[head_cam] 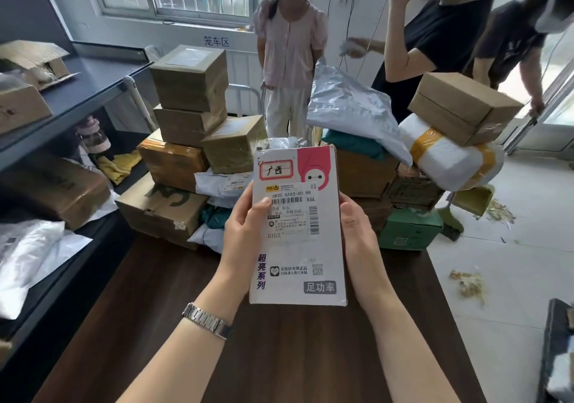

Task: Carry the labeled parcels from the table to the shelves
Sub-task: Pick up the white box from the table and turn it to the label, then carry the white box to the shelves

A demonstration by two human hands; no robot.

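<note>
I hold a flat white parcel box (302,247) upright above the dark wooden table (295,356); it has a pink corner, a red-framed handwritten tag and a shipping label. My left hand (245,232) grips its left edge, thumb across the label. My right hand (360,232) clasps its right edge. Behind it, a heap of parcels covers the table's far end: taped brown cartons (189,79), grey mailer bags (351,107), a white bundle with yellow tape (447,157) and a green box (410,228). Dark shelves (77,92) stand at the left.
The shelves carry brown boxes (21,107), a taped carton (56,188) and white bags (28,253). Three people stand beyond the heap: one in pink (290,48), two in black (435,39). Paper scraps (469,284) litter the tiled floor at right.
</note>
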